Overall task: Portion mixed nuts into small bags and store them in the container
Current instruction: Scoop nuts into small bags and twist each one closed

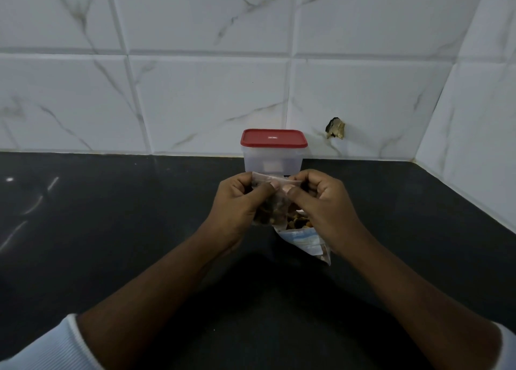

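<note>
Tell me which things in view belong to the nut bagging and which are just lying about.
In the job: small clear bag of nuts, pinched at its top by the left hand and right hand; larger nut packet lying beneath them; container, red lid on.
Just there: black counter; tiled wall; chipped hole in a tile.

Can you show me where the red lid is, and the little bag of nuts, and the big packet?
red lid [274,138], head view, middle of its top.
little bag [275,213], head view, nut-filled lower part.
big packet [305,242], head view, white-blue side.
</note>
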The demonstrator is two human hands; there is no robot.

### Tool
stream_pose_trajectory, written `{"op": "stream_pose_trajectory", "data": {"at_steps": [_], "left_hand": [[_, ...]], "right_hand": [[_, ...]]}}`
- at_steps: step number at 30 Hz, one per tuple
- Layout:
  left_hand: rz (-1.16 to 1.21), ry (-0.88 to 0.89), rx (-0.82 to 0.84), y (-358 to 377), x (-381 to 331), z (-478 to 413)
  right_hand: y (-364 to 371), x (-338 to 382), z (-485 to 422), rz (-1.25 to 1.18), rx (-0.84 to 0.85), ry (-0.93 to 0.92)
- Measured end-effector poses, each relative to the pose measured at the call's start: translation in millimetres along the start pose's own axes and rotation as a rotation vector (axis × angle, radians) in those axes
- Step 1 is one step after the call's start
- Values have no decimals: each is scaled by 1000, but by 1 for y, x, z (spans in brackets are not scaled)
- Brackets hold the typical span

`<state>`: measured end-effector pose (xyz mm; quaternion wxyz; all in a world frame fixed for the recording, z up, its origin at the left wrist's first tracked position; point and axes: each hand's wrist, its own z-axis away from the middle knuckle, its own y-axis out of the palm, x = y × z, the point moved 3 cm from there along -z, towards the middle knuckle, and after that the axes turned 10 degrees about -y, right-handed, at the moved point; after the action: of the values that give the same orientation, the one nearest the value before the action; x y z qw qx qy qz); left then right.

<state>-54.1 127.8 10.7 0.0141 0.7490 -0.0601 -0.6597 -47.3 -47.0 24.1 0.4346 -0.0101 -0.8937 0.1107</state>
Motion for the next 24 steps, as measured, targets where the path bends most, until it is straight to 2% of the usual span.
{"op": "stream_pose_trajectory", "data": {"at_steps": [9,15,24], "left_hand": [[16,1,9,3,1,0],[36,-3,13,1,2,0],[79,-33,8,4,5,-1]], "right_hand": [[-4,3,-1,-15,-63,9],[-2,-1,-1,-138,-63,100],[-5,3,-3,-52,-76,38]]}}
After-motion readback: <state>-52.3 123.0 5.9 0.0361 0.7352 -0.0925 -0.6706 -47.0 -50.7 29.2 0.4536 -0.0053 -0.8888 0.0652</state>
